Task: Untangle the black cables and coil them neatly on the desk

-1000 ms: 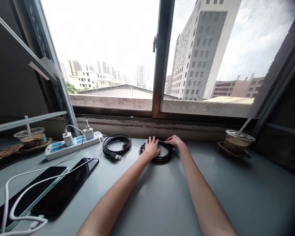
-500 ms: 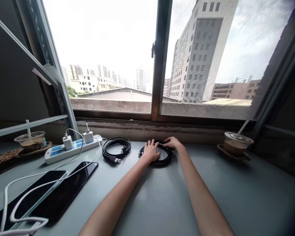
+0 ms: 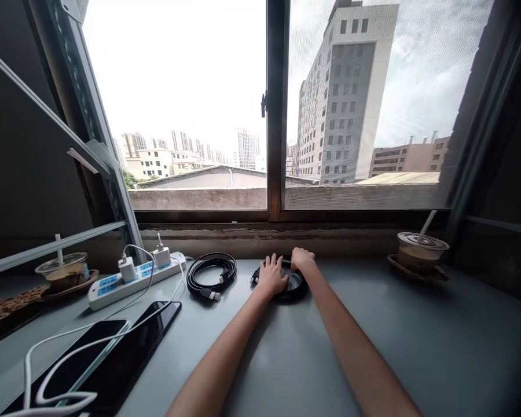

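A coiled black cable (image 3: 301, 291) lies on the grey table near the window wall. My left hand (image 3: 272, 278) rests over its left side with the fingers spread and lying flat. At the coil's far right edge is my right hand (image 3: 303, 259), its fingers curled down and closed on the cable; the fingertips are hidden. The cable's plug (image 3: 255, 277) pokes out left of my left hand. Apart from both hands, a second coiled black cable (image 3: 191, 284) lies to the left, its plugs showing on the side nearest me.
A white power strip (image 3: 134, 284) with two chargers stands at the left. In front of it are two dark devices (image 3: 143, 341) and a looping white cable (image 3: 52, 365). Lidded drink cups stand at the left (image 3: 65, 277) and right (image 3: 419, 255). The window wall (image 3: 243, 248) borders the table's far side.
My right hand has curled its fingers more and its wrist has turned. The left hand stays on the coil, still spread. The whole view has tilted slightly upward.
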Demonstrator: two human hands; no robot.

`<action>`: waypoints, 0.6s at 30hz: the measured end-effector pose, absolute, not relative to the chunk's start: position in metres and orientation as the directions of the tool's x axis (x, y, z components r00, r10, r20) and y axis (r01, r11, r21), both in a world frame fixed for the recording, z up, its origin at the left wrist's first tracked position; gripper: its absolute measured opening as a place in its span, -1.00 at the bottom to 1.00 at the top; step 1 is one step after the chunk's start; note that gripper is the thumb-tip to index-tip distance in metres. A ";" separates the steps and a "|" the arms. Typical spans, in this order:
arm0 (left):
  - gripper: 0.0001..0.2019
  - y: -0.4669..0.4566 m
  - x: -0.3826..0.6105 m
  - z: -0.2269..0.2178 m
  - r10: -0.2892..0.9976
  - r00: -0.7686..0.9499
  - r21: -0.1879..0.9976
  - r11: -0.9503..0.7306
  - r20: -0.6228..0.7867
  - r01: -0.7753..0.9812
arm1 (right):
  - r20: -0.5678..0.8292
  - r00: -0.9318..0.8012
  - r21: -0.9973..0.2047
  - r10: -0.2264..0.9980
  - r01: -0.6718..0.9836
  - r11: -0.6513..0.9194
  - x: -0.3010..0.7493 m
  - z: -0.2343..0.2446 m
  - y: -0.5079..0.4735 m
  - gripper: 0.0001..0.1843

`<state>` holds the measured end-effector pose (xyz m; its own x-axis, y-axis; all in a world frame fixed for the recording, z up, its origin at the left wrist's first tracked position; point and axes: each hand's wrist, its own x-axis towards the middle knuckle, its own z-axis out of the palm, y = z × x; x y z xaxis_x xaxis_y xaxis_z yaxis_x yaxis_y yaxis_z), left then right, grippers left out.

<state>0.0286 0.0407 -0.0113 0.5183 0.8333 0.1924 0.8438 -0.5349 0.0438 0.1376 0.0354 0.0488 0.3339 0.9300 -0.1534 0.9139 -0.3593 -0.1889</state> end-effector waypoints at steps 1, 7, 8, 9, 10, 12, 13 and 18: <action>-0.36 0.041 0.029 -0.011 0.833 0.518 0.041 -0.534 0.193 0.844 | -0.140 0.333 -0.189 0.933 0.916 -0.355 0.136 0.047 0.036 -0.68; -0.33 0.040 0.028 -0.010 0.835 0.513 0.038 -0.530 0.200 0.847 | -0.064 0.315 -0.202 0.947 0.925 -0.321 0.138 0.042 0.038 -0.70; -0.32 0.040 0.028 -0.010 0.835 0.512 0.040 -0.529 0.204 0.847 | -0.062 0.319 -0.206 0.946 0.923 -0.325 0.139 0.043 0.038 -0.71; -0.31 0.040 0.028 -0.010 0.835 0.510 0.043 -0.529 0.208 0.848 | -0.061 0.325 -0.211 0.944 0.920 -0.331 0.140 0.045 0.037 -0.72; -0.31 0.040 0.028 -0.011 0.835 0.508 0.046 -0.528 0.212 0.848 | -0.059 0.332 -0.219 0.941 0.916 -0.337 0.141 0.047 0.037 -0.72; -0.29 0.041 0.029 -0.011 0.835 0.505 0.052 -0.526 0.219 0.849 | -0.055 0.347 -0.238 0.936 0.906 -0.350 0.144 0.052 0.036 -0.67; -0.29 0.041 0.029 -0.011 0.835 0.503 0.055 -0.526 0.221 0.849 | -0.056 0.354 -0.248 0.933 0.901 -0.357 0.145 0.055 0.036 -0.62; -0.30 0.042 0.030 -0.012 0.832 0.505 0.067 -0.531 0.229 0.845 | -0.103 0.392 -0.279 0.914 0.871 -0.405 0.151 0.063 0.033 -0.40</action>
